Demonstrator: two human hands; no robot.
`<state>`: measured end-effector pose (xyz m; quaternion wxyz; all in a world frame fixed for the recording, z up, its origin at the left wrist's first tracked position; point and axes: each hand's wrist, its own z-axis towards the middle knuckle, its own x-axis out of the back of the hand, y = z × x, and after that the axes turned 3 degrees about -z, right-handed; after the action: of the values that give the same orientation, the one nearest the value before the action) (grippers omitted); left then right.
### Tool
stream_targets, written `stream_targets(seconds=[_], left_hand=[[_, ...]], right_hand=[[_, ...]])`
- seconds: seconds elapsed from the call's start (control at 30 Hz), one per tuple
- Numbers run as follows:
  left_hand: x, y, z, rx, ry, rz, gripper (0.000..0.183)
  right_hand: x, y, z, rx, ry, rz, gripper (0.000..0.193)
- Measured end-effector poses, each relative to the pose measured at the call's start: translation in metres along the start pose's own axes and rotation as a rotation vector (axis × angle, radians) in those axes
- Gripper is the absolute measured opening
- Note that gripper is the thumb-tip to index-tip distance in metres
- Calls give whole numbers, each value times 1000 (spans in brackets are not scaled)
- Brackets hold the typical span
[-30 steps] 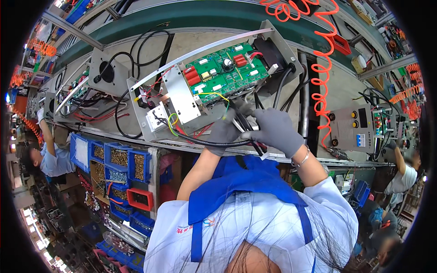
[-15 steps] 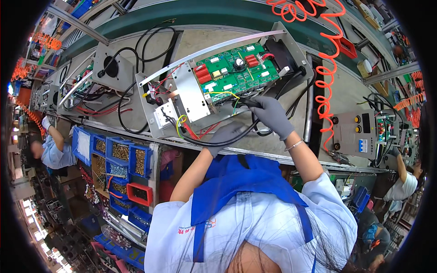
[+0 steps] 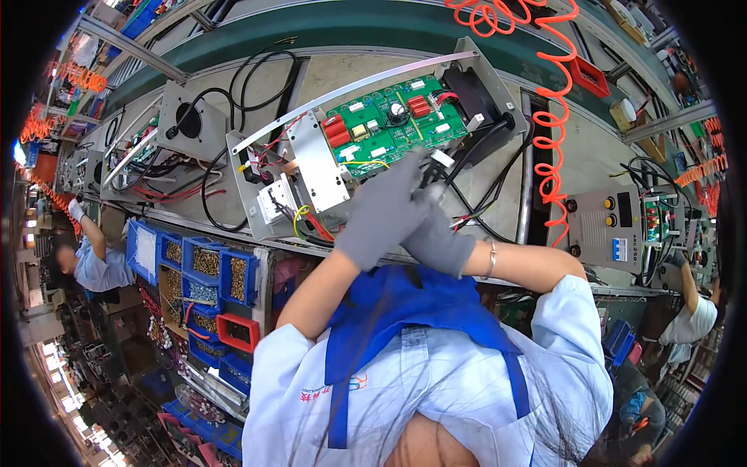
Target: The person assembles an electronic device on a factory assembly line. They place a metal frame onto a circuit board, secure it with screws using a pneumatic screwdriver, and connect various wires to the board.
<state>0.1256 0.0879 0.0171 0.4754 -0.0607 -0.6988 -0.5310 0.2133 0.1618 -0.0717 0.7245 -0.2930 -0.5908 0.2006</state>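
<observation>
Gloved fingers of the left hand (image 3: 383, 212) and right hand (image 3: 440, 240) meet and overlap at the near side of an open metal case (image 3: 243, 194); blur and overlap hide what lies between them, so I cannot tell whether either grip is closed on anything; a white connector (image 3: 443, 158) shows just beyond the fingertips, near the close edge of the green circuit board (image 3: 381, 145); loose wire ends (image 3: 465, 220) hang beside the right hand. Handling it well should mean gripping the connector by its body, not its wires; leaving the thin yellow wire (image 3: 369, 163) slack; keeping knuckles off the board's parts.
</observation>
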Motion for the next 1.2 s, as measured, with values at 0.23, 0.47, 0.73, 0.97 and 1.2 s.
stream_targets(seconds=[0.23, 0.47, 0.73, 0.97, 1.2], left_hand=[[6, -17, 39, -134, 0, -420, 57], [52, 10, 23, -320, -10, -375, 28], [22, 30, 2, -673, 212, -47, 25], [29, 22, -4, -426, 367, -154, 39], [26, -29, -7, -360, 511, 188, 52]], right_hand=[[53, -28, 4, 552, -31, -351, 19], [72, -19, 9, 10, 492, 386, 43], [17, 43, 14, 118, 294, 466, 56], [43, 1, 10, 202, 811, 231, 58], [88, -16, 54, 7, 735, 610, 34]])
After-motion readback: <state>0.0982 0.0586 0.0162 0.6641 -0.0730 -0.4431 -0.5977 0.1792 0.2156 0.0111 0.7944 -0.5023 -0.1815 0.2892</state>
